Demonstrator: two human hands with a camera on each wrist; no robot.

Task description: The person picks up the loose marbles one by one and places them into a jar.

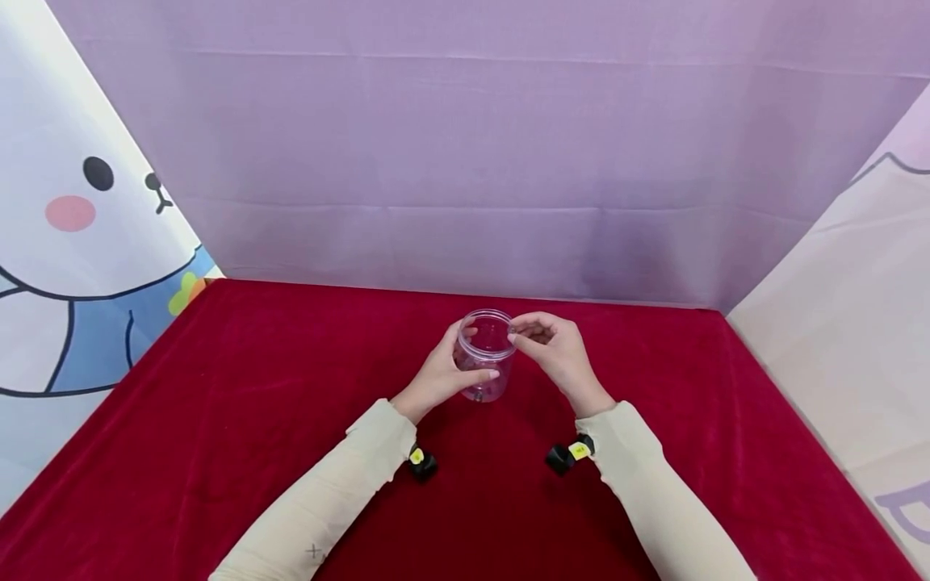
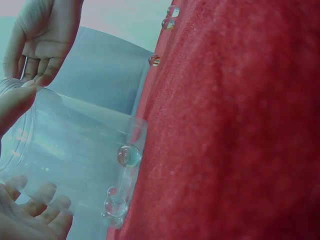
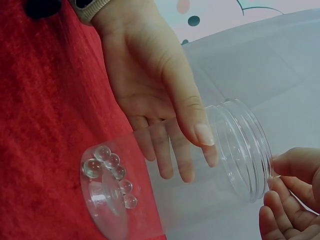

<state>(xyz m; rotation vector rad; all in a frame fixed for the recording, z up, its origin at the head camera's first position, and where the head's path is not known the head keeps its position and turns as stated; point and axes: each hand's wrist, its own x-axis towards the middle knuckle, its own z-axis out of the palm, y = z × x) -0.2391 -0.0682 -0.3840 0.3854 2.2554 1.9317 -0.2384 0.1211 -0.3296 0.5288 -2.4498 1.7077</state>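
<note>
Clear, round plastic jar (image 1: 483, 365): upright over the red-clothed bench (image 1: 283, 379).
Left hand (image 1: 445, 373): grasping the jar's side.
Right hand (image 1: 558, 349): at the rim, fingers bent; cannot tell whether anything's pinched.
Clear, round marbles (image 3: 118, 172): at the jar's bottom.

Red velvety cloth (image 1: 240, 387) covers the surface (image 1: 676, 379). A creased lilac fabric backdrop (image 1: 465, 161) hangs along its far edge; a cartoon-animal curtain (image 1: 80, 258) (one pink cheek showing) flanks the left edge, a pale, purple-lined panel (image 1: 857, 323) the right.
</note>
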